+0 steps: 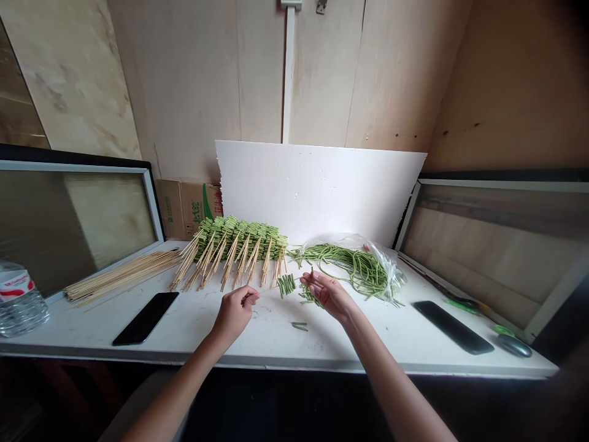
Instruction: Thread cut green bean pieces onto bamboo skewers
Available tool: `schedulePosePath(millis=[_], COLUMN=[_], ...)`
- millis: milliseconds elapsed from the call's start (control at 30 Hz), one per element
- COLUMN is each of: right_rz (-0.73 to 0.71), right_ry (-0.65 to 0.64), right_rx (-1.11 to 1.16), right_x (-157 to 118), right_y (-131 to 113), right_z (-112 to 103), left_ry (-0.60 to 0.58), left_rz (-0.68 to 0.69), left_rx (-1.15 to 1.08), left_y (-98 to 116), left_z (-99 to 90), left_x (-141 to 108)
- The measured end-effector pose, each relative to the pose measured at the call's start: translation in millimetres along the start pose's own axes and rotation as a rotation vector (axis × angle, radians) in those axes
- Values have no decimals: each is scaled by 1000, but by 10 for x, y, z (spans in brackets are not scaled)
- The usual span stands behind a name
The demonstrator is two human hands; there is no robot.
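Note:
My left hand (pixel 237 313) pinches the blunt end of a wooden skewer (pixel 268 290). Several short green bean pieces (pixel 286 285) are threaded side by side on it. At the skewer's other end, my right hand (pixel 327 294) holds a short bean piece (pixel 311 270) between its fingertips. Cut bean pieces (pixel 309 297) lie behind and beside my right hand, and a few more (pixel 299 326) lie on the white table (pixel 276 350) nearer the front. A pile of filled bean skewers (pixel 239 239) stands behind my left hand, sticks pointing forward.
Bare skewers (pixel 124 276), a phone (pixel 146 318) and a water bottle (pixel 21 301) are on the left. Long beans (pixel 368 270) in a plastic bag lie at the back right. A second phone (pixel 453 326) and a dark mouse-shaped object (pixel 514 345) are at the right.

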State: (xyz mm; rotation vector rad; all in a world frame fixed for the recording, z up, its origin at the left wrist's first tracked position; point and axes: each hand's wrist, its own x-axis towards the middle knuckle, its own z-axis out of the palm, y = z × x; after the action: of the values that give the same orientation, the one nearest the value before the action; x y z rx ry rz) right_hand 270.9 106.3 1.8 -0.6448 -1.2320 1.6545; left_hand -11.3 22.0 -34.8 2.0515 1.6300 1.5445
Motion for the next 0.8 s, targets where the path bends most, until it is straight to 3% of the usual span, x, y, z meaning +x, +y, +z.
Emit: schedulePosePath(millis=[400, 800], right_rz=[-19, -145], right_ry=[36, 125], right_rx=[-25, -108], right_x=[-49, -67], right_y=[-60, -75], right_z=[71, 166], left_ry=[0, 41], left_rz=[-7, 21], left_rx=[37, 85], left_y=[27, 49], left_z=[-10, -21], left_x=[-4, -3])
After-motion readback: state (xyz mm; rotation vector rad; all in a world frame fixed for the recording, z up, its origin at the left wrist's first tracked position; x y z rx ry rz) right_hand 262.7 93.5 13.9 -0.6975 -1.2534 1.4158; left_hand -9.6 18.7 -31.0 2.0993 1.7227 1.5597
